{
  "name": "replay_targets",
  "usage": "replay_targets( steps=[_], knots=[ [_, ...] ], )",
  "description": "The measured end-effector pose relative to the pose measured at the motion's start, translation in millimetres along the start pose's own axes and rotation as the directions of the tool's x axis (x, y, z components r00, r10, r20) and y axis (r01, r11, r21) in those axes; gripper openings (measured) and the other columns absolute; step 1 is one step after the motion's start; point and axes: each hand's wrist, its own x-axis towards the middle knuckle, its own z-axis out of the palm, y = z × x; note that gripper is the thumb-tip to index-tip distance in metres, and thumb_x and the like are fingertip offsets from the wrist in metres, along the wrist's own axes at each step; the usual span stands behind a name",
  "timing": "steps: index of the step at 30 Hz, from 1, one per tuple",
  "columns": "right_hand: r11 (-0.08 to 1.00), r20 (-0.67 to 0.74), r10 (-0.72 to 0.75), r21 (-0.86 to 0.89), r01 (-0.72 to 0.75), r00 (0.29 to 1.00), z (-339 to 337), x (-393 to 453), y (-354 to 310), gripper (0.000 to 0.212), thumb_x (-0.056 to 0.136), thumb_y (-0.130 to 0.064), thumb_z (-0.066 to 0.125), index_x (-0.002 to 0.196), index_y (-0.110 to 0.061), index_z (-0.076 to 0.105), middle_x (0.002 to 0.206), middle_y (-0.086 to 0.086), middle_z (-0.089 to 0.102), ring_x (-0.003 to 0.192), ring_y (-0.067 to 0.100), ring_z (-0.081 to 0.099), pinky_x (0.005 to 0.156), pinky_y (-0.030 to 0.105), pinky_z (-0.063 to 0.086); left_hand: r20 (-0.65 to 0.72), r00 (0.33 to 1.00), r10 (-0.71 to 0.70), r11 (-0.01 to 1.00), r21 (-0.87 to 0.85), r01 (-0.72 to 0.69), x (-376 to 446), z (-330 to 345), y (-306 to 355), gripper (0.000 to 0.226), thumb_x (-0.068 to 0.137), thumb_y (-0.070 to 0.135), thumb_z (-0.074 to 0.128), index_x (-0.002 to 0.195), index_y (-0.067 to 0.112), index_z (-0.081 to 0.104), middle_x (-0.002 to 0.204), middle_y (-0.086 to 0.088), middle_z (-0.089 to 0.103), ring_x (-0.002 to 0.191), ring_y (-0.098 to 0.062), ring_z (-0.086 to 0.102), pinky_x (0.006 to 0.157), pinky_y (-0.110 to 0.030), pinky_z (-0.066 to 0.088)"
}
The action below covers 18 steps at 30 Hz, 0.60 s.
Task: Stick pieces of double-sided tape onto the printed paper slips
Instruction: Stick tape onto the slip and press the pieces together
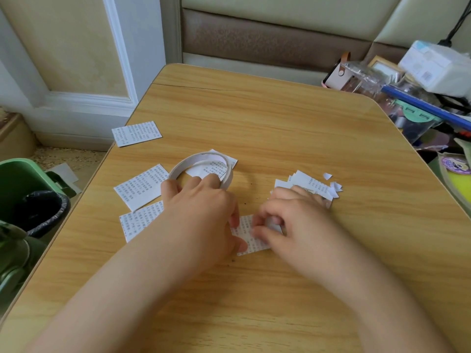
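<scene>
Printed slip (pixel 248 235): flat on the wooden table (pixel 280 128), between both hands, long axis running away from the person. Right hand (pixel 288 220): fingertips pinched together over the slip's right edge, apparently on a small tape piece, not clearly seen. Left hand (pixel 201 212): thumb pressing the slip's left edge, fingers hooked through the tape roll (pixel 201 171) just beyond. Nearer hand: right. Other slips (pixel 141 186) left; paper scraps (pixel 331 186) right, clear of the work.
</scene>
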Motion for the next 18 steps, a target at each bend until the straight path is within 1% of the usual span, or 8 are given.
replay_targets(
  steps=[2,4,7,9,10,12,15,18],
  knots=[
    [0.997,0.011,0.061,0.048,-0.061,0.998,-11,-4,9,0.025,0.087,-0.036,0.063,0.066,-0.036,0.05,0.073,-0.013,0.039,0.087,0.003,0.036,0.093,0.029,0.027,0.005,1.0,-0.001,1.0,0.0,0.001,0,1,0,0.034,0.07,0.06,0.068,0.083,0.039,0.045,0.078,0.017,0.021,0.11,-0.011,0.033,0.084,-0.032,0.013],
    [0.998,-0.005,0.052,0.034,-0.051,0.999,-10,-3,6,0.025,0.087,-0.036,0.063,0.066,-0.036,0.049,0.073,-0.014,0.038,0.085,0.003,0.034,0.09,0.028,0.026,0.005,1.0,0.003,1.0,-0.001,-0.003,0,1,1,0.034,0.07,0.06,0.068,0.083,0.039,0.045,0.078,0.016,0.021,0.109,-0.01,0.033,0.085,-0.033,0.014],
    [0.998,-0.031,-0.062,0.009,0.062,0.998,9,2,-8,0.012,0.086,-0.04,0.059,0.078,-0.032,0.061,0.074,-0.015,0.037,0.087,0.007,0.031,0.083,0.032,0.025,-0.004,1.0,0.008,1.0,0.004,-0.008,0,0,1,0.032,0.072,0.062,0.065,0.082,0.038,0.048,0.078,0.014,0.024,0.097,-0.01,0.031,0.082,-0.031,0.014],
    [0.995,-0.044,-0.103,-0.016,0.102,0.994,14,4,-11,0.014,0.084,-0.04,0.057,0.08,-0.029,0.066,0.073,-0.015,0.037,0.085,0.008,0.032,0.077,0.033,0.022,-0.011,1.0,0.004,1.0,0.003,-0.004,-1,0,0,0.032,0.071,0.063,0.064,0.082,0.037,0.051,0.078,0.014,0.024,0.095,-0.01,0.03,0.081,-0.03,0.014],
    [0.996,-0.038,-0.083,-0.023,0.083,0.996,11,3,-9,0.013,0.085,-0.04,0.058,0.079,-0.03,0.064,0.072,-0.015,0.037,0.085,0.008,0.032,0.077,0.032,0.021,-0.013,1.0,0.001,1.0,0.001,-0.001,-1,0,0,0.032,0.071,0.063,0.065,0.083,0.037,0.05,0.078,0.014,0.024,0.097,-0.011,0.032,0.081,-0.03,0.014],
    [1.0,0.0,-0.015,0.007,0.015,1.0,-1,-1,0,0.015,0.088,-0.039,0.062,0.074,-0.034,0.057,0.072,-0.014,0.038,0.088,0.006,0.034,0.084,0.029,0.023,-0.012,1.0,-0.004,1.0,0.004,0.004,-1,1,0,0.033,0.07,0.062,0.066,0.082,0.038,0.047,0.078,0.016,0.022,0.104,-0.011,0.034,0.082,-0.031,0.013],
    [0.997,0.006,0.049,0.056,-0.05,0.999,-11,-5,9,0.023,0.086,-0.036,0.065,0.067,-0.035,0.051,0.073,-0.014,0.039,0.088,0.005,0.036,0.091,0.029,0.026,-0.001,1.0,-0.006,1.0,0.004,0.006,0,3,0,0.035,0.069,0.062,0.067,0.082,0.038,0.045,0.078,0.017,0.021,0.097,-0.009,0.028,0.082,-0.032,0.012],
    [0.998,-0.003,-0.053,0.035,0.053,0.999,3,-2,-3,0.013,0.082,-0.042,0.059,0.072,-0.037,0.052,0.07,-0.017,0.035,0.084,0.007,0.033,0.081,0.033,0.025,-0.008,1.0,0.004,1.0,-0.005,-0.005,0,2,-1,0.034,0.07,0.063,0.066,0.082,0.037,0.047,0.078,0.016,0.022,0.093,-0.009,0.024,0.081,-0.031,0.013]
  ],
)
